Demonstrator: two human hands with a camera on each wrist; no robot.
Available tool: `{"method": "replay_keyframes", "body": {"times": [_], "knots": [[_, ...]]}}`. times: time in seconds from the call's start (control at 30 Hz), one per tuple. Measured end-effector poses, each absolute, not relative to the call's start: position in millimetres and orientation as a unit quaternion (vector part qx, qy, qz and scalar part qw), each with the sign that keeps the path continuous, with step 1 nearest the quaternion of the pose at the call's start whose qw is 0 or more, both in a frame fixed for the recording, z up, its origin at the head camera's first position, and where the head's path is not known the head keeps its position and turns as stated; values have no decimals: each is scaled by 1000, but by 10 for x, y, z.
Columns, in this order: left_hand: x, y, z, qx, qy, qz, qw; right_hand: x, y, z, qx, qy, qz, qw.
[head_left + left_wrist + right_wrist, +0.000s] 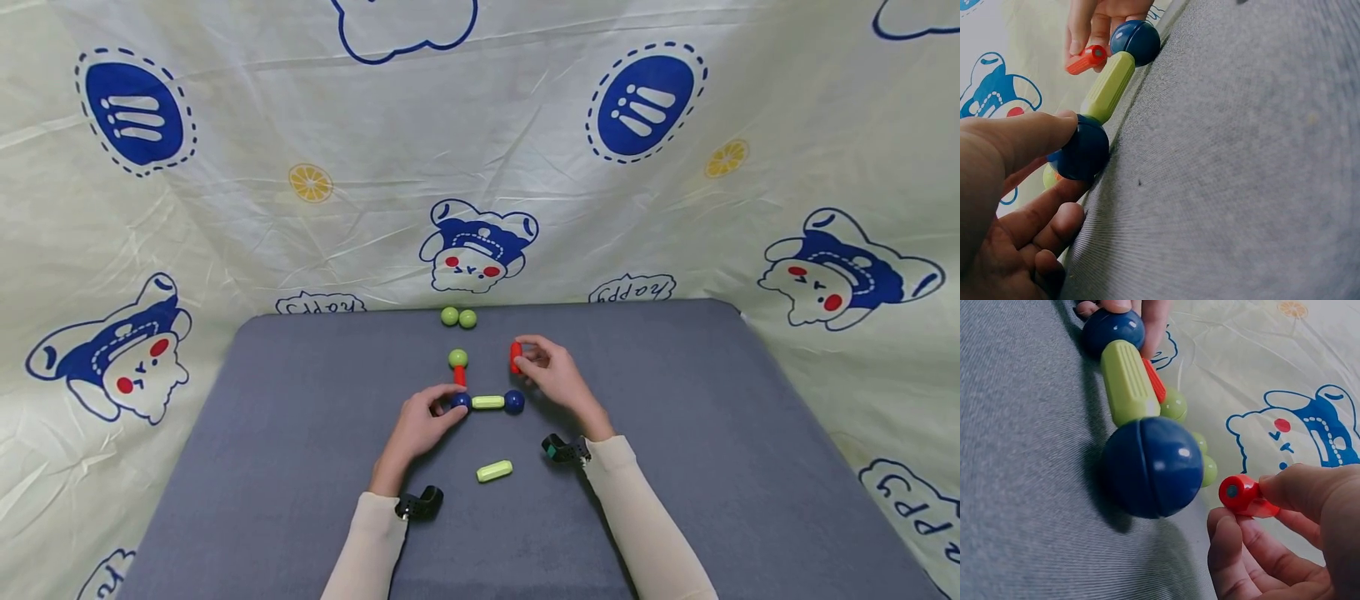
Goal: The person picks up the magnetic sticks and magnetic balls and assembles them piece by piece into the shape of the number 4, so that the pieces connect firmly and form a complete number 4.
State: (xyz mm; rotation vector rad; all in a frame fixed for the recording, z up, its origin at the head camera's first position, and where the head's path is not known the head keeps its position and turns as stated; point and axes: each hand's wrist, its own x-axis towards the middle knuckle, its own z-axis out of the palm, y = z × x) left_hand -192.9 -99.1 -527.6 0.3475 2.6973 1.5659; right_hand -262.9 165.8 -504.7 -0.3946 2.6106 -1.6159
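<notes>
My left hand (422,423) grips one blue ball (1082,150) between thumb and fingers. From that ball a yellow-green rod (488,402) runs right to a second blue ball (514,402). A red rod (460,377) leads away from the left ball toward the back, topped by a green ball (457,358). Beyond the right blue ball, my right hand (553,372) pinches another red rod (1249,495) between thumb and fingers. Its round end with a grey metal-like centre faces the right wrist camera, apart from the blue ball.
Two loose green balls (458,317) sit side by side near the back edge of the grey table (315,467). A loose yellow-green rod (494,472) lies in front, between the forearms. Behind the table hangs a printed white sheet (375,125).
</notes>
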Motion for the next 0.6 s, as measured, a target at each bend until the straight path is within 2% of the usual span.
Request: {"method": "replay_keyframes", "body": {"times": [0.6], "knots": [[-1932,-989,-5273,110,858,502,4,-2603,1628,-5125,-100,844,-520,86]]}}
